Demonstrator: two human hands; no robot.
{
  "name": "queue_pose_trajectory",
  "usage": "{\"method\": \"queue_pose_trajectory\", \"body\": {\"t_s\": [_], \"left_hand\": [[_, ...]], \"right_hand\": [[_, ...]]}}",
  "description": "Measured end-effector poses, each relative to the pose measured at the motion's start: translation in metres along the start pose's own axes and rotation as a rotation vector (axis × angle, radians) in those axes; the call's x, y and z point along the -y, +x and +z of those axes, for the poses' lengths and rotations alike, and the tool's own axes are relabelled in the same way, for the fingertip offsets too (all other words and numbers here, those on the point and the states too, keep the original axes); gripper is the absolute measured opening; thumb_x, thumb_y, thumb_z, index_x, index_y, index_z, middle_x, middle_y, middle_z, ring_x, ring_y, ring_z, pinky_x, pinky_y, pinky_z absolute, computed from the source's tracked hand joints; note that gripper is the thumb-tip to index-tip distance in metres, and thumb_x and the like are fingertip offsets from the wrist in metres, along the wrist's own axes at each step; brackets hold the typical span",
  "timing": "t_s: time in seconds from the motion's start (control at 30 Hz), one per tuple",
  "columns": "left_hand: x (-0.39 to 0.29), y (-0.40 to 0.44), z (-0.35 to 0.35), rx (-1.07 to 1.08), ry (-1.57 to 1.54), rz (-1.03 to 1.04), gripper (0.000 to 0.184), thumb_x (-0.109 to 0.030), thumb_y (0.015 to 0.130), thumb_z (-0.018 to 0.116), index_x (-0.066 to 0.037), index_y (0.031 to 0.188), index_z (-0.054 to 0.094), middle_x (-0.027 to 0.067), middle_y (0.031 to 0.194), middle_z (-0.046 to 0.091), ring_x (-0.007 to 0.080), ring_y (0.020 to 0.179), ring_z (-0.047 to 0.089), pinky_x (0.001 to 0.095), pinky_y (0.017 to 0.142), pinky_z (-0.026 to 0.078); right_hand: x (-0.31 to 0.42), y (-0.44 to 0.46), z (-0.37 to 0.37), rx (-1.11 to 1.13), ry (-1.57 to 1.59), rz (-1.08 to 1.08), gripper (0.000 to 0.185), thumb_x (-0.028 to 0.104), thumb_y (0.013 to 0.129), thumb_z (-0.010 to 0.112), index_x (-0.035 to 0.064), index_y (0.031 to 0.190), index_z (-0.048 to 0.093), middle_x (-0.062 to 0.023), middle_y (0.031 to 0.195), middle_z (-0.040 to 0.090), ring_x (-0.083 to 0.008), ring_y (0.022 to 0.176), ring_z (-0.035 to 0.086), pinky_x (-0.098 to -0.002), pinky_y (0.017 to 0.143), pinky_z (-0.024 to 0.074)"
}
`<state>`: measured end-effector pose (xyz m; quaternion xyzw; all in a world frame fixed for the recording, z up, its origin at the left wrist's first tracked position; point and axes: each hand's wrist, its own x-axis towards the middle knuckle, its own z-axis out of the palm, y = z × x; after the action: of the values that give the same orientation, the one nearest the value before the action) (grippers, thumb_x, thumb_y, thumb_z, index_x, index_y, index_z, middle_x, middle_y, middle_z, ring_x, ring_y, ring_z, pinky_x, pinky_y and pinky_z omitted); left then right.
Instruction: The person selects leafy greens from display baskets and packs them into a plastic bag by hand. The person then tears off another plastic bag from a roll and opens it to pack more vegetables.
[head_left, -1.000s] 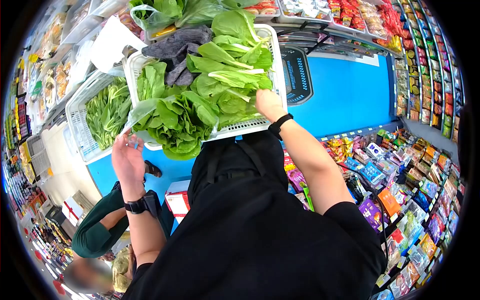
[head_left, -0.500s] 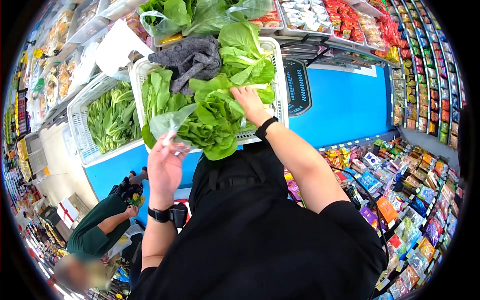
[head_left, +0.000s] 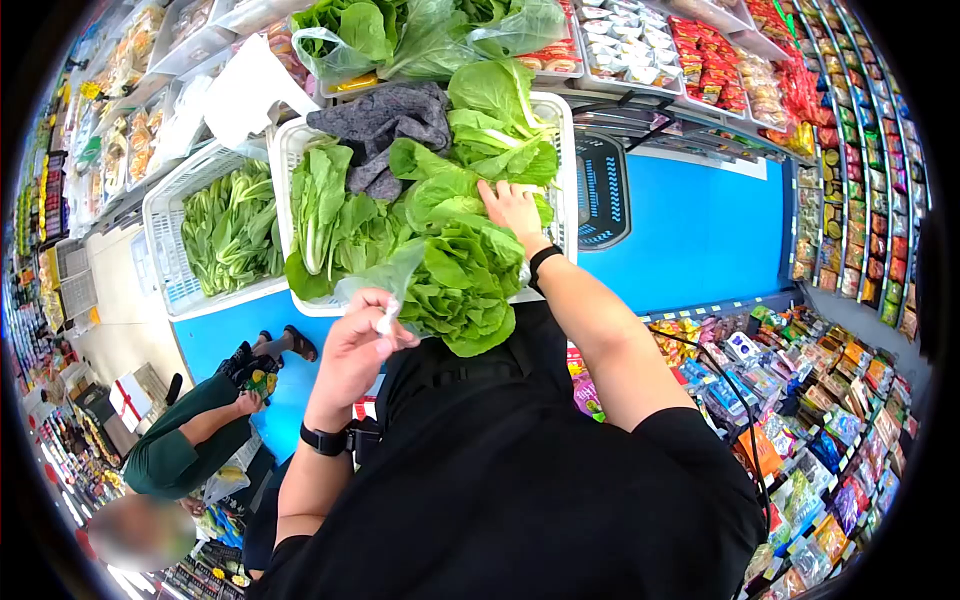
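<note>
torso: wearing a plain black T-shirt point(head_left: 540, 490) | arms: short sleeves point(head_left: 672, 437) leaving forearms bare | left wrist: black strap point(head_left: 322, 439) carrying a dark boxy case point(head_left: 364, 441) | right wrist: narrow black band point(head_left: 541, 260) encircling it

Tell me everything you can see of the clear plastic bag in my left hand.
The clear plastic bag looks thin, soft and crumpled. Your left hand pinches a gathered part. The film lies against the leafy bunch at the near side of the white basket; how much the bag encloses is hard to tell.
</note>
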<state>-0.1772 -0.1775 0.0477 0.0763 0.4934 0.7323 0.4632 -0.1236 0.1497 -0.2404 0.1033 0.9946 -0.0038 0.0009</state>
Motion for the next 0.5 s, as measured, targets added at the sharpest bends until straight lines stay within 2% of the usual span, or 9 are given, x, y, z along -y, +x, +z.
{"method": "queue_pose_trajectory", "body": {"t_s": [0.03,0.1,0.13,0.17,0.23,0.3,0.37,0.47,0.5], "left_hand": [[0.000,0.001,0.003,0.003,0.029,-0.027,0.015,-0.014,0.098,0.075,0.000,0.100,0.070,0.0077,0.133,0.048,0.0205,0.106,0.071,0.0386,0.099,0.059],[0.000,0.003,0.007,0.044,0.095,-0.031,0.015,-0.014,0.097,0.076,-0.001,0.100,0.071,0.0080,0.133,0.048,0.0206,0.107,0.070,0.0384,0.101,0.058],[-0.001,0.004,0.011,0.036,0.093,-0.033,0.015,-0.014,0.097,0.076,-0.001,0.100,0.071,0.0080,0.133,0.048,0.0206,0.107,0.070,0.0384,0.101,0.058],[-0.004,0.006,0.017,0.059,0.079,-0.026,0.015,-0.015,0.097,0.077,-0.001,0.100,0.071,0.0081,0.132,0.048,0.0207,0.107,0.070,0.0384,0.102,0.057],[-0.011,0.011,0.023,0.076,0.057,-0.014,0.015,-0.015,0.096,0.077,-0.002,0.099,0.071,0.0083,0.131,0.049,0.0208,0.108,0.069,0.0384,0.102,0.057],[-0.015,0.013,0.024,0.145,0.094,-0.015,0.016,-0.017,0.096,0.077,-0.002,0.097,0.072,0.0086,0.129,0.049,0.0212,0.108,0.069,0.0384,0.102,0.056],[-0.011,0.016,0.021,0.147,0.066,-0.018,0.017,-0.019,0.097,0.077,-0.002,0.095,0.071,0.0088,0.128,0.050,0.0208,0.108,0.069,0.0388,0.102,0.056],[0.000,0.022,0.018,0.161,0.036,-0.008,0.017,-0.018,0.098,0.076,-0.002,0.097,0.070,0.0082,0.128,0.050,0.0193,0.107,0.069,0.0386,0.102,0.056],[0.004,0.022,0.017,0.159,0.036,-0.005,0.017,-0.018,0.098,0.076,-0.002,0.097,0.070,0.0082,0.128,0.050,0.0193,0.107,0.069,0.0386,0.102,0.056]], "right_hand": [[-0.003,0.008,-0.010,0.003,0.011,-0.003,0.041,0.022,0.097,0.063,0.0217,0.138,0.065,-0.0064,0.109,0.069,-0.0291,0.103,0.067,-0.0447,0.083,0.0529],[-0.015,0.020,-0.041,0.258,0.129,-0.096,0.034,0.021,0.095,0.066,0.0193,0.129,0.068,-0.0078,0.111,0.072,-0.0306,0.107,0.069,-0.0472,0.085,0.0546],[-0.020,0.023,-0.064,0.255,0.264,-0.084,0.028,0.021,0.092,0.071,0.0124,0.119,0.070,-0.0111,0.113,0.073,-0.0332,0.111,0.070,-0.0510,0.089,0.0564],[-0.028,0.027,-0.077,0.259,0.264,-0.090,0.028,0.021,0.092,0.071,0.0124,0.119,0.070,-0.0111,0.113,0.073,-0.0332,0.111,0.070,-0.0510,0.089,0.0564],[-0.045,0.041,-0.096,0.264,0.328,-0.005,0.027,0.020,0.088,0.076,0.0057,0.111,0.072,-0.0156,0.110,0.073,-0.0376,0.110,0.070,-0.0526,0.094,0.0563],[-0.060,0.053,-0.116,0.168,0.428,0.056,0.026,0.020,0.088,0.077,0.0015,0.106,0.071,-0.0190,0.107,0.072,-0.0411,0.109,0.068,-0.0529,0.096,0.0558],[-0.068,0.065,-0.123,0.069,0.413,-0.020,0.028,0.020,0.087,0.077,0.0000,0.105,0.070,-0.0188,0.103,0.070,-0.0410,0.106,0.068,-0.0516,0.094,0.0567],[-0.055,0.074,-0.124,0.123,0.346,-0.058,0.032,0.023,0.087,0.079,0.0007,0.108,0.069,-0.0182,0.110,0.069,-0.0394,0.110,0.067,-0.0504,0.095,0.0574],[-0.043,0.074,-0.119,0.182,0.322,-0.098,0.039,0.025,0.086,0.080,0.0015,0.115,0.068,-0.0176,0.115,0.068,-0.0386,0.113,0.066,-0.0502,0.096,0.0575]]}}
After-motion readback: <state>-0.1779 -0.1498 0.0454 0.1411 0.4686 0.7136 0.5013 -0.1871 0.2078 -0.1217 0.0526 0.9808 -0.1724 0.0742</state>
